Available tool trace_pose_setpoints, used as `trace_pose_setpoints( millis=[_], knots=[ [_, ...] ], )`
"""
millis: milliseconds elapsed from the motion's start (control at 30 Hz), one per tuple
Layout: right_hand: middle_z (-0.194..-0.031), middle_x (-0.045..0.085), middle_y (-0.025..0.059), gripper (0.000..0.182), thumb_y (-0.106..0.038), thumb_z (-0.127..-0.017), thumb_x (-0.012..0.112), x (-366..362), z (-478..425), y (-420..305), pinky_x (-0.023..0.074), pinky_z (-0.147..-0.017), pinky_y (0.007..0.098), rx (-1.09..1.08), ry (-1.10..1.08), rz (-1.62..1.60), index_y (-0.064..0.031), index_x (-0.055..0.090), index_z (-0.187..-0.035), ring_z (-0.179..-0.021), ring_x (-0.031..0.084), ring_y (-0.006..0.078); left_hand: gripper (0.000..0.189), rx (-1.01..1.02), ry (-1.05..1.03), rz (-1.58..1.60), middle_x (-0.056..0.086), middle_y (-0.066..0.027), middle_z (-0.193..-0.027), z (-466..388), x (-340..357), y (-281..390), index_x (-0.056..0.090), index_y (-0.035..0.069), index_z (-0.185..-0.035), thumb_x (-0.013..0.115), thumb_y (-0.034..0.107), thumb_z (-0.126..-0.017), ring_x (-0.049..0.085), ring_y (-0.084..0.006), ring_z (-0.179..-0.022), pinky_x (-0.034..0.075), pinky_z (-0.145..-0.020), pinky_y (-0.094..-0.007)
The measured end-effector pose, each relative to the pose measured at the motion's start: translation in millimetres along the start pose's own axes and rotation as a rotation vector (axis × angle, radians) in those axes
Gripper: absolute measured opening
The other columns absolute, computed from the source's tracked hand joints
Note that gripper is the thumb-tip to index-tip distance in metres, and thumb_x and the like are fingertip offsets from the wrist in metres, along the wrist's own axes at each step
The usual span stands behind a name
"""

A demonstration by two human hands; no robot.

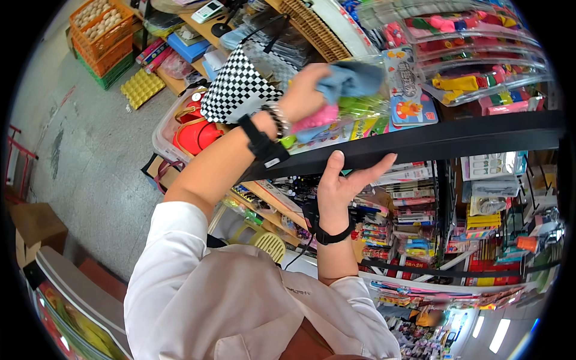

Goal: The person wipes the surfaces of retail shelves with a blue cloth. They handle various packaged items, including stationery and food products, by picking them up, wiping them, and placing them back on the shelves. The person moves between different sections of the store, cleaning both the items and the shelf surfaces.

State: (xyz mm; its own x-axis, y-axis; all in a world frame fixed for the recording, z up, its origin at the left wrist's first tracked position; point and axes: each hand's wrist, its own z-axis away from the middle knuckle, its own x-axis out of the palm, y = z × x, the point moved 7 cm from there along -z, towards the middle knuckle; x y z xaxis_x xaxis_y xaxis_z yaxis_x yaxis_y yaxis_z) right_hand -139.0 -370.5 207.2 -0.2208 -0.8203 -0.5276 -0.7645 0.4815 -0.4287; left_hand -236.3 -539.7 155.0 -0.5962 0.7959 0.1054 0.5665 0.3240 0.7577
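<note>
My left hand (306, 96) reaches over a black shelf edge (405, 141) and is shut on a blue-grey cloth (355, 78), blurred by motion. Below that hand lies a bright pink item (317, 119), partly covered. Beside the cloth are a clear plastic package with green contents (360, 105) and a blue printed packet (411, 90). My right hand (342, 180) rests against the front of the shelf edge, thumb and index finger spread apart; its other fingers are mostly hidden. A black-and-white checkered bag (243, 83) stands just left of my left hand.
Bagged colourful toys (468, 58) fill the shelf at right. Stationery packets (411, 193) hang below the edge. A plastic bin (168, 128) holds red items (198, 135). Egg crates (101, 36) and a yellow egg tray (142, 88) stand on the grey floor (90, 148).
</note>
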Motion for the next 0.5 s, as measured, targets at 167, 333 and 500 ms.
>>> trace_pose_setpoints(
  millis=[167, 333, 500],
  knots=[
    [-0.141, 0.009, 0.0229, 0.083, -0.010, -0.084, 0.054, 2, 0, 1, 0.0211, -0.105, 0.0375, -0.023, 0.008, 0.055, 0.0027, -0.008, -0.138, -0.126, 0.024, 0.0275, 0.025, -0.362, -0.067, 0.110, 0.063, -0.0184, -0.088, 0, -5, -58, 0.061, 0.003, -0.093, 0.064, 0.020, -0.075, 0.062, -0.0318, -0.083, 0.048, -0.073, -0.0365],
    [-0.142, 0.009, 0.0226, 0.082, -0.007, -0.084, 0.053, 3, 0, -2, 0.0195, -0.105, 0.0375, -0.010, 0.017, 0.046, 0.0036, -0.008, -0.138, -0.126, 0.023, 0.0270, 0.033, -0.182, -0.364, 0.230, 0.064, -0.0094, -0.093, -67, 39, -15, 0.058, -0.001, -0.102, 0.059, 0.027, -0.084, 0.055, -0.0133, -0.083, 0.044, -0.076, -0.0285],
    [-0.141, 0.009, 0.0225, 0.081, -0.007, -0.084, 0.052, 3, 2, 1, 0.0179, -0.105, 0.0373, -0.007, -0.035, 0.062, 0.0035, -0.008, -0.138, -0.126, 0.023, 0.0271, 0.031, -0.198, -0.570, 0.009, 0.065, -0.0120, -0.085, -83, 47, -60, 0.059, -0.001, -0.102, 0.056, 0.023, -0.082, 0.057, -0.0159, -0.078, 0.046, -0.073, -0.0306]
  ],
)
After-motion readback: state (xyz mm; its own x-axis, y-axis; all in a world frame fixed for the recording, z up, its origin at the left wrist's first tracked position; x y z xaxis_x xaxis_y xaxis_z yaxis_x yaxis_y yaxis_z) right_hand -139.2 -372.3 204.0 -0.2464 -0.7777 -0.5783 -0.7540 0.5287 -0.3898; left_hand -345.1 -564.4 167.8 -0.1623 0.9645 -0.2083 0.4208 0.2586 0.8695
